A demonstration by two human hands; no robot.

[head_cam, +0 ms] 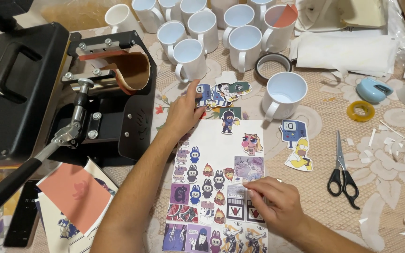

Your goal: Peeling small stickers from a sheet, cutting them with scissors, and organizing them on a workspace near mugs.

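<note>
Lace tablecloth, both hands on crowded sticker sheet.

Printed sheet under the right hand: white ground, rows of small figures in purple, blue, orange, red and black. Cut-outs at the left hand fingertips: blue, white, dark green. Mugs beyond them: white, pale blue inside. Tablecloth: beige lace with white floral pattern. Scissors right of the right hand: black handles, silver blades. Press left of the left hand: black. Tape roll: yellow.
</note>
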